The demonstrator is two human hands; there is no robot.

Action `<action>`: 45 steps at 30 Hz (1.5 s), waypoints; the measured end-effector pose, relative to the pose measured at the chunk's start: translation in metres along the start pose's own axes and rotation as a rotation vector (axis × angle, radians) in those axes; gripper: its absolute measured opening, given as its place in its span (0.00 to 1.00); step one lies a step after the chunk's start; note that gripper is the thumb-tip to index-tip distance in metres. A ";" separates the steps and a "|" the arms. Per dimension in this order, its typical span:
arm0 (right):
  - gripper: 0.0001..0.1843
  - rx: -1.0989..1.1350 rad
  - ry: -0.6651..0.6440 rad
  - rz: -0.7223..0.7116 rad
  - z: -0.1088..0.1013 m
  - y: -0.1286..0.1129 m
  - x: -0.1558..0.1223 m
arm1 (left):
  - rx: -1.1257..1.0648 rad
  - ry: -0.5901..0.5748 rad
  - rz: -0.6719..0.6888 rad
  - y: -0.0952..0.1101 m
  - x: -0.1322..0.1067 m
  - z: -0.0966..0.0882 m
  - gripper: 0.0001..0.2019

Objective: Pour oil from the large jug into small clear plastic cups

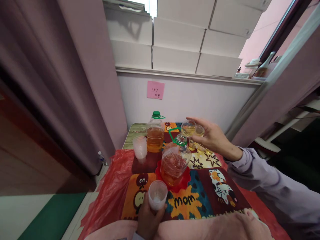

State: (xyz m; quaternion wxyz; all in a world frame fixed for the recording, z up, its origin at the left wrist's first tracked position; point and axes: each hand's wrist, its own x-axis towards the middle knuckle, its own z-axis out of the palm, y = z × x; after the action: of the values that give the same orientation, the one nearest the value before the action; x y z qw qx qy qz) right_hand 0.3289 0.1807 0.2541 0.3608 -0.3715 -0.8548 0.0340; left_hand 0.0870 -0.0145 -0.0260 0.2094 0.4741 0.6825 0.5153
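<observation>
My left hand (148, 218) is wrapped round a clear plastic cup (158, 195) at the table's near side; no coloured liquid shows in it. With fingers and thumb on its sides, my right hand (212, 136) grips a cup of yellow liquid (188, 129), tilted, beyond the open jug's mouth. That uncapped jug (173, 163), holding amber liquid, stands on a red scalloped dish (186, 181) between my hands. Several more cups of yellow liquid (200, 147) stand below my right hand, partly hidden by it.
Behind the open jug stands a green-capped jug (155, 136) of amber liquid. A stack of clear cups (140, 148) is at its left. Red plastic sheeting (110, 180) hangs over the table's left edge. A white wall (190, 96) with a pink note (155, 90) closes the back.
</observation>
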 end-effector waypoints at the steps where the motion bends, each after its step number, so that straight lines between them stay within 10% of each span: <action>1: 0.34 -0.014 -0.006 -0.013 0.000 0.000 0.000 | -0.005 -0.022 -0.002 0.001 0.000 -0.001 0.24; 37: 0.34 -0.301 -0.025 -0.457 -0.015 -0.023 0.002 | -0.057 -0.101 -0.023 0.004 0.001 -0.004 0.20; 42: 0.45 0.060 0.475 -0.098 0.003 -0.056 -0.057 | -0.036 -0.176 -0.008 0.013 -0.003 -0.003 0.26; 45: 0.43 0.392 0.382 0.152 0.043 -0.083 -0.107 | -0.003 -0.214 0.016 0.014 -0.005 -0.003 0.28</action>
State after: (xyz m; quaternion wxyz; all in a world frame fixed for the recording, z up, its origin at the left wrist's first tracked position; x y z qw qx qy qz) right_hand 0.3000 0.0591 0.1866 0.5765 -0.3575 -0.7181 0.1552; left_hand 0.0930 -0.0200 -0.0133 0.2777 0.5315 0.6518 0.4643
